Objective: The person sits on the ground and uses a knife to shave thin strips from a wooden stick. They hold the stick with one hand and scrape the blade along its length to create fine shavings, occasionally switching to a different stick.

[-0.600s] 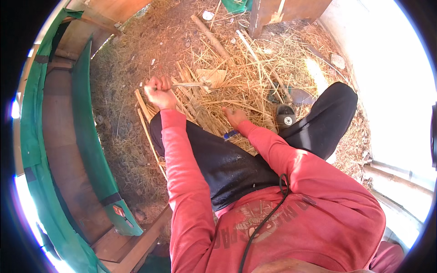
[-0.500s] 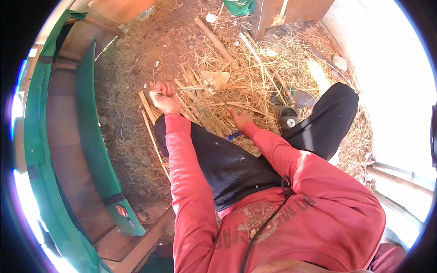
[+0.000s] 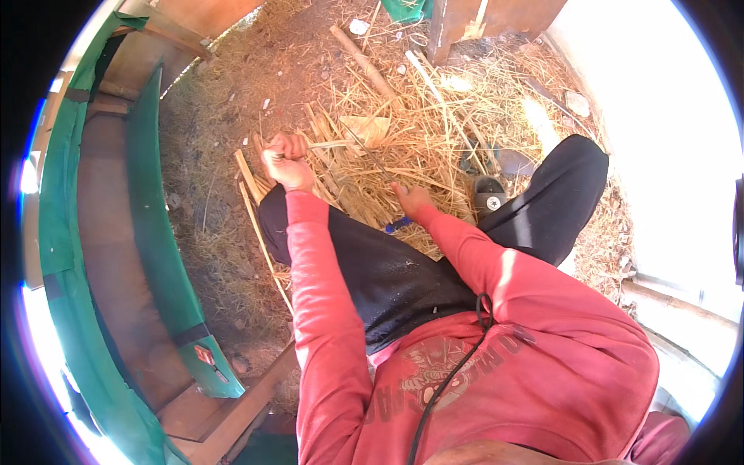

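Note:
My left hand [image 3: 287, 161] is closed round a thin pale strip of wood [image 3: 329, 144], whose free end points right. In my right hand [image 3: 415, 200] is a knife, its long narrow blade [image 3: 367, 149] slanting up and left to cross near the strip's end. The fingers cover most of its handle. Just below the right hand shows a blue object [image 3: 399, 225], and I cannot tell whether it is part of the handle. Straw and pale shavings [image 3: 364, 194] lie beneath both hands, with a flat pale piece of wood [image 3: 370, 130] beyond the blade.
My bent legs in black trousers [image 3: 387, 271] frame the work, with a dark sandal [image 3: 489, 195] at right. A round stick [image 3: 363, 63] lies farther off. Along the left stands a green-edged wooden structure [image 3: 116, 232]; a wooden panel [image 3: 496, 23] stands at the back.
My left hand has shifted slightly right and turned a little. The knife's blade tip has moved a little up and left relative to the strip. Both hands keep their holds.

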